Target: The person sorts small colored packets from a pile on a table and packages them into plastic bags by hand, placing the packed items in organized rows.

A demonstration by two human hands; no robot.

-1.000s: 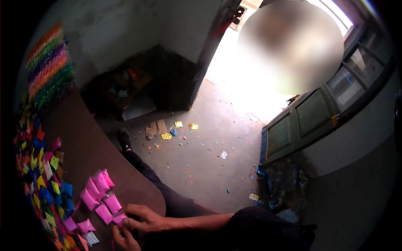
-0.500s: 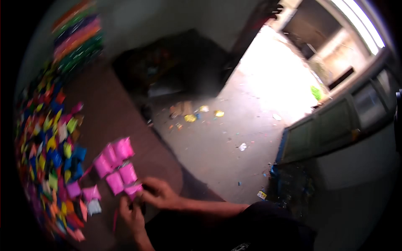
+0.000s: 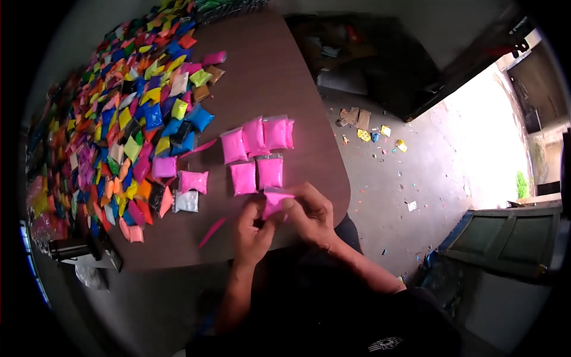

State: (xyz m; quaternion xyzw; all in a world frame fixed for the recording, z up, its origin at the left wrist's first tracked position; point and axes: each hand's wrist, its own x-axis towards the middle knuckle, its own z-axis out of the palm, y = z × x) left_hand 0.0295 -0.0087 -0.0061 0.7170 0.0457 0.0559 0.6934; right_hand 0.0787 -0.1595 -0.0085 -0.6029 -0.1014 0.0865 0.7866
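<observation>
Near the table's front edge, a small pink packet [image 3: 274, 203] in clear plastic is held between my two hands. My left hand [image 3: 254, 233] pinches its lower left side, and my right hand [image 3: 310, 215] grips its right side with the thumb on the front. Just beyond my hands lie two pink packets, one on the left [image 3: 243, 178] and one on the right [image 3: 270, 172]. Behind these is a row of several more pink packets [image 3: 254, 137], some overlapping. My fingers hide part of the held packet.
A large heap of multicoloured packets [image 3: 128, 125] covers the left side of the brown table [image 3: 262, 71]. Pink strips [image 3: 212, 232] lie left of my hands. A pink packet [image 3: 194, 182] rests on a whitish packet [image 3: 187, 202]. Litter [image 3: 364, 135] dots the floor at right.
My view has swung left and down, so the table and hands appear further right and more of the heap shows. Both hands still hold the pink packet.
</observation>
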